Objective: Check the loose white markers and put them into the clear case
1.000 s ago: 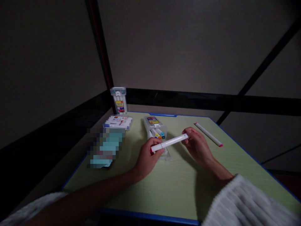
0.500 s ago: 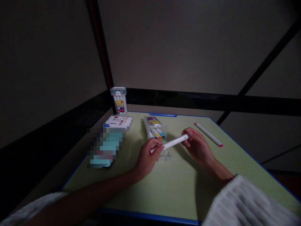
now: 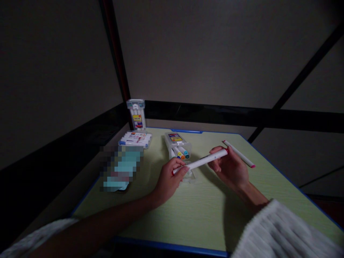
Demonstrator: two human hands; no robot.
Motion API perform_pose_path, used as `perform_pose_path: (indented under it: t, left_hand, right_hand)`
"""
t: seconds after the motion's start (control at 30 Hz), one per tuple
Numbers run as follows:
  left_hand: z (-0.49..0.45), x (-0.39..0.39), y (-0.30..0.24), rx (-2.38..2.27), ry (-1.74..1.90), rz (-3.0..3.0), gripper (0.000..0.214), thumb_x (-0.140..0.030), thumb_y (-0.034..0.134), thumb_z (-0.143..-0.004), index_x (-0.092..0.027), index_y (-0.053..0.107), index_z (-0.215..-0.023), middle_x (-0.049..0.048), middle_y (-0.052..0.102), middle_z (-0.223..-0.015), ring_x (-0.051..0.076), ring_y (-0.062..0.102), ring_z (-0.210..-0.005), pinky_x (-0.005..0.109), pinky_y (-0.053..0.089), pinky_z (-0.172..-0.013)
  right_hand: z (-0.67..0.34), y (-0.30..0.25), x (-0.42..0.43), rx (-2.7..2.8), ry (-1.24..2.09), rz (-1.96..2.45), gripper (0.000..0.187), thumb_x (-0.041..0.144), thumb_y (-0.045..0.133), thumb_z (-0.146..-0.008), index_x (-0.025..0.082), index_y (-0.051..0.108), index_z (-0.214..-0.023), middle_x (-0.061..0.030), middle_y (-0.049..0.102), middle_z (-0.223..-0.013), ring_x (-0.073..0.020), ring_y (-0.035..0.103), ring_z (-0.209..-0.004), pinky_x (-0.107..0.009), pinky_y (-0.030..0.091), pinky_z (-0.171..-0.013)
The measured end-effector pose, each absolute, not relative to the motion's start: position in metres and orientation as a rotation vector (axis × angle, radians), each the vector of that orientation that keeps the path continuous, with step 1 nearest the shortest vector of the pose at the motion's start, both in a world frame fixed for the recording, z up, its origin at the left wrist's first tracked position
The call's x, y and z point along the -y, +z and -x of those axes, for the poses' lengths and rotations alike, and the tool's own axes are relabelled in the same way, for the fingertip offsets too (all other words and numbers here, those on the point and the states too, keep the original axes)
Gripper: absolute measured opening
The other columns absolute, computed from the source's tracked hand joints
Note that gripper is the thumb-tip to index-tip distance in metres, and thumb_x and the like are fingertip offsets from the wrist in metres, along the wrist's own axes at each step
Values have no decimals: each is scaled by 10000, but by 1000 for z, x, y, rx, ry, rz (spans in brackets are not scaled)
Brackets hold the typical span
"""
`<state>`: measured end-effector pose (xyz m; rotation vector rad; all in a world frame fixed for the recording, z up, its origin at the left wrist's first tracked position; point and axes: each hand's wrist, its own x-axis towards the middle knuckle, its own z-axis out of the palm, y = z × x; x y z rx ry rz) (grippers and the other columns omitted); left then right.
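A white marker (image 3: 204, 161) with red ends is held aslant above the table, its right end higher in the picture. My left hand (image 3: 169, 182) pinches it near the lower left end between thumb and fingers. At the other end, my right hand (image 3: 229, 168) has its thumb by the red tip and its curled fingers behind the barrel. Just beyond, a clear marker case (image 3: 174, 141) lies with its mouth towards me, and colored marker ends (image 3: 182, 154) show inside. Its clear lid (image 3: 190, 176) is partly hidden under the held marker and my left hand.
Another red-ended white marker (image 3: 240, 154) lies at the right. Back left, a full marker case (image 3: 137, 116) stands upright behind a flat marker pack (image 3: 135, 139). A blurred-out turquoise object (image 3: 125, 168) lies on the left of the blue-edged table (image 3: 172, 222).
My right hand has shifted slightly right along the marker, and more of the barrel and its red right end now show. My left hand stays almost in place.
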<state>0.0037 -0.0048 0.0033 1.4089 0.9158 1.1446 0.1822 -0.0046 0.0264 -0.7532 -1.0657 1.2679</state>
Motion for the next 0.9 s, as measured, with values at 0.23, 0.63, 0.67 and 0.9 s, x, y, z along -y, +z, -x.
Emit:
perform_pose_path:
  t: [0.23,0.63,0.67,0.9]
  left_hand:
    - [-3,7,4,-894,1110,-1442,178,-315,547,-709,-169,452,-673,-78,426,-487,23,358,-373,127,275,-341]
    - [-2,6,0,-898,1088,-1396,212,-359,527,-724,-175,439,-664,-94,405,-455,24,319,-331,142,242,-312]
    - [-2,6,0,-902,1089,-1393,209,-352,518,-729,-174,437,-655,-93,402,-450,24,317,-329,142,239,-312]
    - [-2,7,2,-904,1085,-1424,197,-310,432,-778,-155,469,-663,-82,399,-448,23,315,-326,147,240,-330]
  right_hand:
    - [-181,29,9,1100,1182,727,390,532,429,-758,215,638,-668,18,404,-344,-113,362,-339,-255,263,-388]
    - [-188,40,8,957,1030,656,359,497,461,-769,223,645,-630,31,336,-320,-95,285,-343,-257,283,-414]
    - [-189,40,8,942,1030,647,357,491,460,-772,224,648,-629,31,334,-326,-94,279,-349,-254,284,-416]
    - [-192,37,6,931,1042,587,353,458,440,-796,212,664,-679,21,365,-387,-89,303,-391,-247,301,-435]
